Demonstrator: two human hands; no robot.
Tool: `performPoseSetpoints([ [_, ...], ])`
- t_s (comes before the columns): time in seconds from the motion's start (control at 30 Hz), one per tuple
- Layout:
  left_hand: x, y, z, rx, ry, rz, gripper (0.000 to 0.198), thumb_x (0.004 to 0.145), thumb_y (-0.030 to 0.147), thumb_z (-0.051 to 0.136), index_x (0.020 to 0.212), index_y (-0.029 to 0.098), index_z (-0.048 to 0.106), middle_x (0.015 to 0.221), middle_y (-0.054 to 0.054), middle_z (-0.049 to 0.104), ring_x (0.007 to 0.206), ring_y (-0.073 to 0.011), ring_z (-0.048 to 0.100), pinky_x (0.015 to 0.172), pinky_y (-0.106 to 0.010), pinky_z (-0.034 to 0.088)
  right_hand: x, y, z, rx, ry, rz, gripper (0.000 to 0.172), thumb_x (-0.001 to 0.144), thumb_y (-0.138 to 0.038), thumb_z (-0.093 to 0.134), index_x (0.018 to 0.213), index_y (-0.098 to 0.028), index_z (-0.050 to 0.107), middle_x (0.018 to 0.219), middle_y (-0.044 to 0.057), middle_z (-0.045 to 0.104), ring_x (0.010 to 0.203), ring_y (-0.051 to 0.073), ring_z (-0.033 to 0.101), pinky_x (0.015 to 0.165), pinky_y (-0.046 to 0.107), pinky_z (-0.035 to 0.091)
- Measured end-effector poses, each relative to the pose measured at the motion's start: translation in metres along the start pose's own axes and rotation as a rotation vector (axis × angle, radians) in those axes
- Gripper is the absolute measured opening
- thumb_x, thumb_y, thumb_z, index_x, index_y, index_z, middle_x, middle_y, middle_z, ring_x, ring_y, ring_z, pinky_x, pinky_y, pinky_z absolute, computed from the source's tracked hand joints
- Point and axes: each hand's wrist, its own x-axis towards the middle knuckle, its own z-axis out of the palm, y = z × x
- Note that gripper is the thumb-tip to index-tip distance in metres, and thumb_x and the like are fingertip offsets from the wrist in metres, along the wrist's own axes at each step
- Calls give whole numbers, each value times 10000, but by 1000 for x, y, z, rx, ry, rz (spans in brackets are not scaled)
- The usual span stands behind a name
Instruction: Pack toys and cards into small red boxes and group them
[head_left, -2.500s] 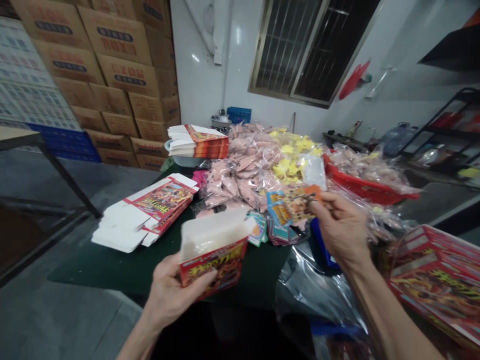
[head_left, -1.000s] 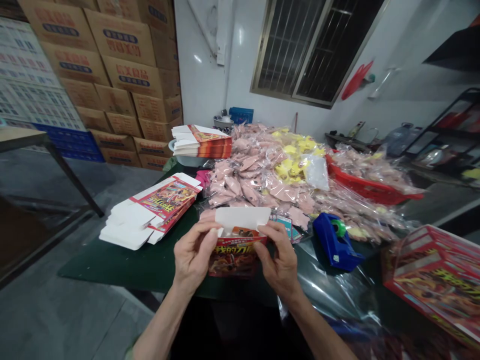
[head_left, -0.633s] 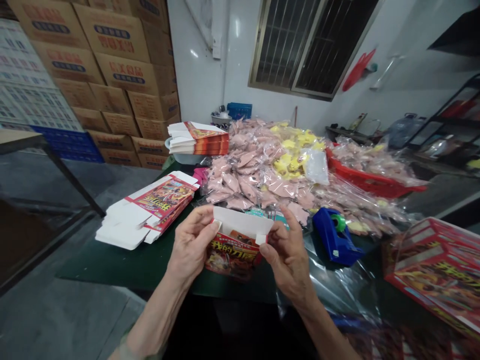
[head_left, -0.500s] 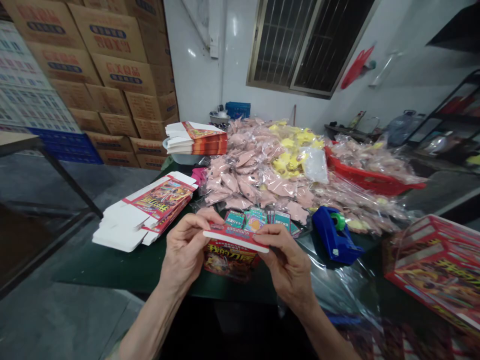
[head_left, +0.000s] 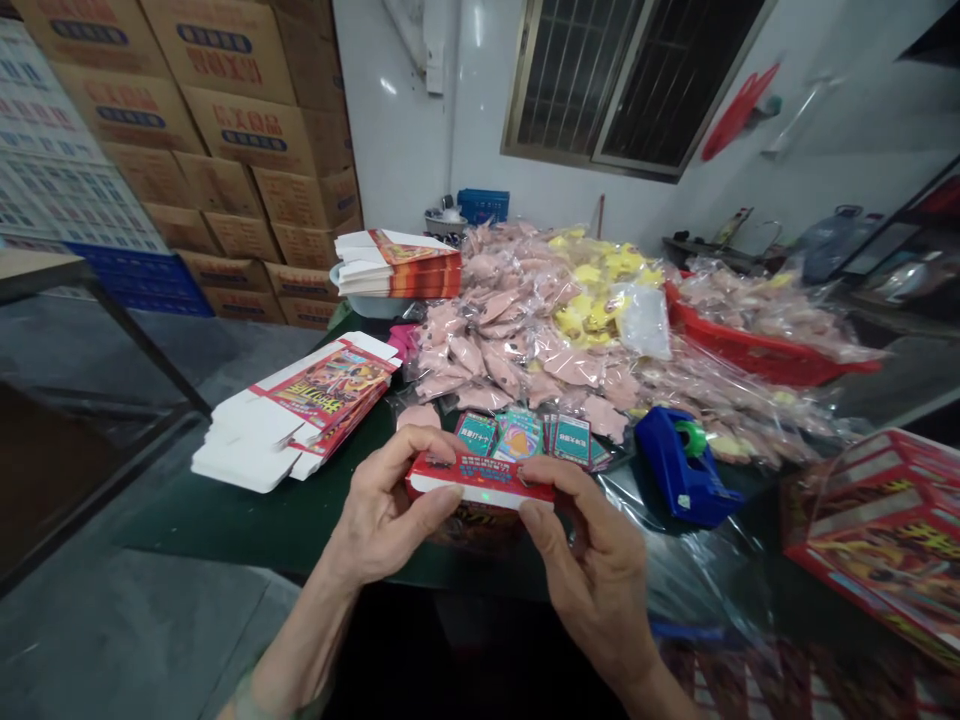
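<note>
**A:** What's being held?

**B:** Red card box (head_left: 480,482), in both hands, just above the desk (head_left: 202,530), near its front edge.

**A:** Grip?

**B:** L hand (head_left: 390,505) on one end, R hand (head_left: 592,560) on the other. Both curled closed on the box, thumbs on the front face, fingers over the top. Neither's holding anything else.

**A:** How'd it handle?

**B:** Prob v. light, thin printed card. Likely stiff along the folds, softer on flat faces, so a hard squeeze could dent it. Glossy print might be a bit slippery. Best hold is prob the ends, like now, or the long edges.

**A:** Looks?

**B:** Red w/ a white cut edge along the top strip, small print on the strip. Front's mostly hidden by the hands, can't read it.

**A:** What's around it?

**B:** Little cards (head_left: 517,437) just past it, blue tape dispenser (head_left: 686,465) to the right, stack of flat boxes (head_left: 300,415) to the left, bagged pink stuff (head_left: 517,350) behind the cards.
</note>
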Motion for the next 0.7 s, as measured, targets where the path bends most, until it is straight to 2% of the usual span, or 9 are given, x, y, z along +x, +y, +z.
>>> performPoseSetpoints([
  [0.17, -6, -13, 13, -223, 185, -19, 109, 763, 151, 647, 862, 197, 640, 964, -66, 667, 948, -203, 595, 770, -278, 484, -2, -4, 2, -71, 33, -49, 181, 833, -103, 532, 973, -213, 568, 882, 16, 616, 822, 131, 593, 724, 244, 489],
  [0.33, -7, -7, 19, -319, 266, -81, 66, 771, 178, 647, 825, 198, 679, 898, -57, 691, 862, -186, 609, 733, -270, 487, -4, -8, 8, -47, 103, -70, 201, 830, -73, 520, 953, -220, 582, 884, 20, 621, 856, 142, 589, 757, 265, 488],
  [0.47, -6, 0, 20, -386, 260, -64, 50, 760, 161, 652, 777, 193, 688, 854, -49, 683, 797, -163, 607, 671, -244, 490, -2, -11, 8, -3, 117, -35, 180, 833, -76, 523, 928, -212, 591, 896, 30, 624, 878, 150, 592, 784, 289, 485],
  [0.6, -11, -3, 18, -374, 213, -17, 104, 767, 130, 636, 816, 195, 700, 900, -63, 682, 832, -179, 623, 706, -275, 503, 1, -16, 1, -24, 63, -7, 127, 830, -95, 539, 861, -205, 594, 863, 29, 623, 838, 149, 600, 727, 277, 493],
  [0.7, -18, -8, 18, -341, 205, 17, 136, 793, 131, 610, 866, 202, 700, 943, -70, 675, 857, -186, 627, 722, -288, 506, -6, -14, -1, -55, 42, -35, 165, 821, -82, 542, 896, -216, 600, 904, 39, 622, 837, 157, 609, 710, 293, 508],
])
